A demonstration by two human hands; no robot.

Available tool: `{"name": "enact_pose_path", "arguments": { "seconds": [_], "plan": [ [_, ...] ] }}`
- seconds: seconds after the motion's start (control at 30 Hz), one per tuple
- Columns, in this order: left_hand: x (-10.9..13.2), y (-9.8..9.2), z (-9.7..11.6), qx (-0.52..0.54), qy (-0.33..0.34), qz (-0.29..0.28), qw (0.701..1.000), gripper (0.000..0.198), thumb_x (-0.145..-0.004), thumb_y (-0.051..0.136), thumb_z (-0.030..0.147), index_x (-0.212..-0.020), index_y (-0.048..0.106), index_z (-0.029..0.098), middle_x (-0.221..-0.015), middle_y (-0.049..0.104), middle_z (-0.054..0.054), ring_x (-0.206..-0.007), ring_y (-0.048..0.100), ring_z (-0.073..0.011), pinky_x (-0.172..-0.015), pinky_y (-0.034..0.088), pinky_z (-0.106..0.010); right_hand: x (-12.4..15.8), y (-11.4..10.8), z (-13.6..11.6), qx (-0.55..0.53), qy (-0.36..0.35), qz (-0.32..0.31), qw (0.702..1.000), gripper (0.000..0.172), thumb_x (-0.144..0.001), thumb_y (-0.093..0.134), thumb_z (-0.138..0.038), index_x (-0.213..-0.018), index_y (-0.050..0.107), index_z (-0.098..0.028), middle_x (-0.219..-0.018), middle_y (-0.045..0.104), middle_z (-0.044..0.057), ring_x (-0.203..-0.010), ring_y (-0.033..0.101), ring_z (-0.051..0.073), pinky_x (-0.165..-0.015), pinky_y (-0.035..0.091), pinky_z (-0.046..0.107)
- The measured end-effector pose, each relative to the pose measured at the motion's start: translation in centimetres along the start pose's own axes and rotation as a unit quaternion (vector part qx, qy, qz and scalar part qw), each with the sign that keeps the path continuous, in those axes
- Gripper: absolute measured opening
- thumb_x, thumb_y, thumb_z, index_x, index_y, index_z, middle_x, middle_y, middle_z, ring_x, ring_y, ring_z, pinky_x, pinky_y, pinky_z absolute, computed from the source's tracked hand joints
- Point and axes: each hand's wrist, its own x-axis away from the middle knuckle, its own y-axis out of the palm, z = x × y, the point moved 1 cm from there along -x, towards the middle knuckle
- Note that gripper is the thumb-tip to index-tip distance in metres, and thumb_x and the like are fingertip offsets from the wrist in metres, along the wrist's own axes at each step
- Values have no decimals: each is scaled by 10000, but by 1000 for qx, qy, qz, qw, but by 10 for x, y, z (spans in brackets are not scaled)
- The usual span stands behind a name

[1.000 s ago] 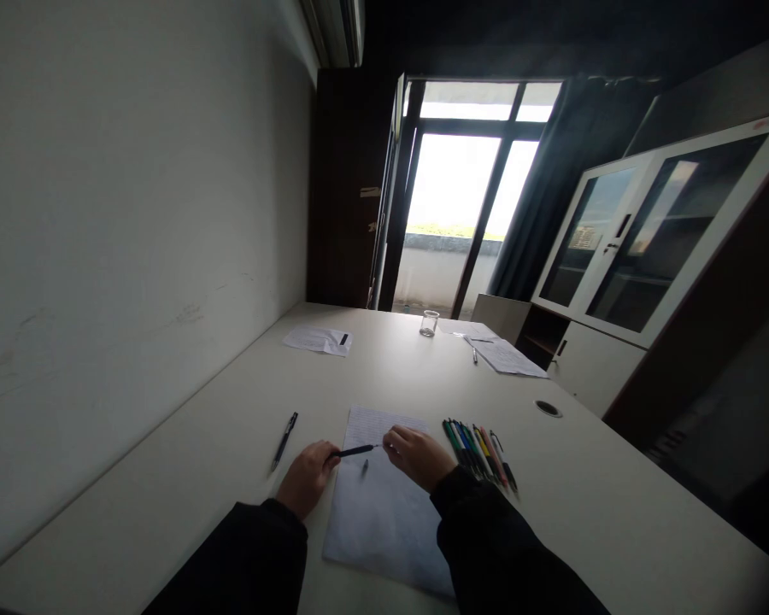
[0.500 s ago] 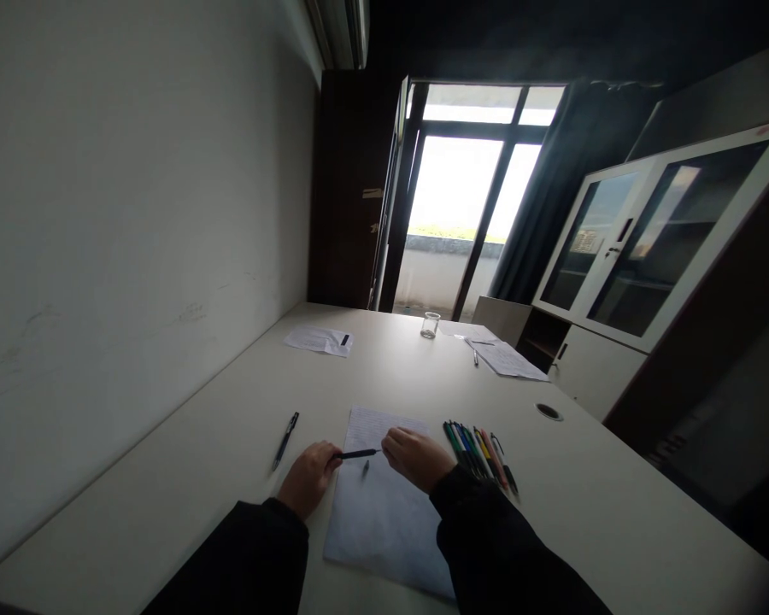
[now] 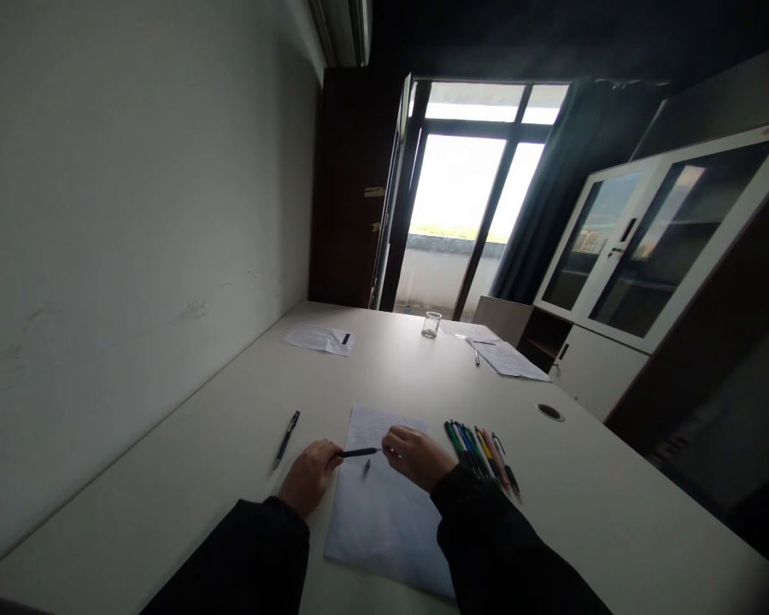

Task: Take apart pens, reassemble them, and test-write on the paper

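A dark pen barrel (image 3: 359, 452) lies level between my hands, above the paper. My left hand (image 3: 310, 478) is closed round its left end. At its right end, where a thin tip shows, the fingers of my right hand (image 3: 413, 453) are pinched together; what they grip is hidden or too small to name. Under the barrel, a small dark pen part, like a nose cone (image 3: 367, 467), rests on the sheets of paper (image 3: 384, 530). The upper part of the top sheet carries faint lines of writing.
Left of the paper lies a dark pen (image 3: 286, 440). A row of several coloured pens (image 3: 480, 453) is by my right wrist. Farther back are a glass beaker (image 3: 431, 325), a crumpled sheet (image 3: 317, 339) and a paper stack (image 3: 509, 359). A cable hole (image 3: 549, 412) is at the right.
Both hands and the pen barrel keep the same places and hold. Only a very slight shift of the camera's view shows.
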Motion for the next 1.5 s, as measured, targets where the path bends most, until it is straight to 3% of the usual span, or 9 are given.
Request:
{"name": "enact_pose_path", "arguments": {
  "seconds": [0.37, 0.6, 1.5],
  "plan": [
    [0, 0, -1, -11, 15, -4, 1000, 183, -942, 482, 113, -985, 633, 207, -930, 647, -59, -896, 591, -229, -800, 469, -337, 1, 2, 7, -110, 59, 2, 992, 123, -805, 598, -107, -827, 690, -186, -793, 675, 13, -652, 604, 129, -611, 476, 214],
    [0, -1, -2, -7, 8, -1, 1000, 184, -947, 469, 126, -983, 631, 206, -927, 651, -59, -891, 594, -226, -790, 483, -341, 2, 2, 9, -165, 77, 17, 983, 138, -841, 626, -148, -920, 729, -195, -861, 686, 29, -707, 636, 136, -674, 505, 229],
    [0, -3, 2, 9, 0, 2, 1000, 175, -948, 475, 156, -971, 640, 210, -914, 654, -63, -882, 598, -230, -784, 486, -343, 6, 12, 12, -230, 97, 35, 968, 67, -835, 660, -175, -879, 706, -197, -868, 691, 24, -711, 665, 137, -668, 552, 244]
  ]
}}
